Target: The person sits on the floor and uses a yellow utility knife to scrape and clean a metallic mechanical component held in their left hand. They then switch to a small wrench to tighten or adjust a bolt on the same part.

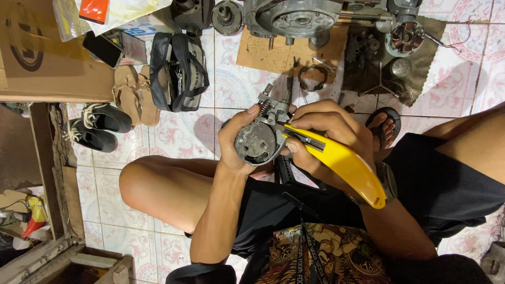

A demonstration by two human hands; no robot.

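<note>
My left hand (235,141) grips a small grey metal engine part (259,138), round and dirty on its face, with a spring and a screw at its top. My right hand (330,132) is closed around a yellow-handled utility knife (344,164). The blade end of the knife rests against the right side of the metal part. Both hands are held above my knees as I sit over a patterned tile floor.
An engine casing (294,18) and loose metal parts lie on cardboard (271,52) ahead. A black bag (178,71), tan sandals (134,94) and black shoes (97,126) sit left, beside a large cardboard box (47,63). My sandalled foot (384,125) is at the right.
</note>
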